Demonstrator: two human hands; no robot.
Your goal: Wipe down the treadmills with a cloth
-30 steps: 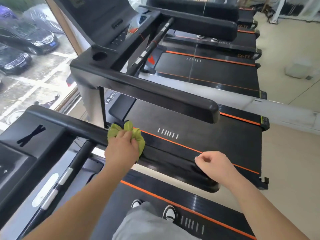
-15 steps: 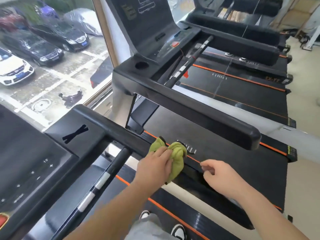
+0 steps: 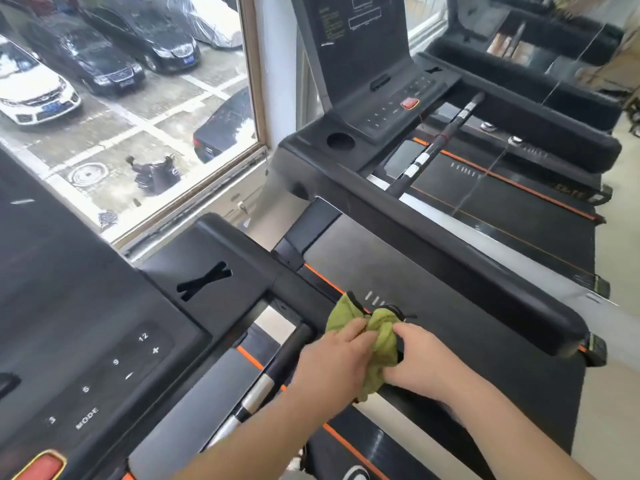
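The green cloth (image 3: 381, 341) lies bunched on the black handrail (image 3: 301, 292) along the right edge of the near treadmill (image 3: 86, 306), a little way back from the corner where the rail joins the console. The left hand (image 3: 332, 362) is curled over the cloth's left side and holds it against the rail. The right hand (image 3: 426, 365) grips the cloth's right side with bent fingers, above the belt of the next treadmill (image 3: 450, 271).
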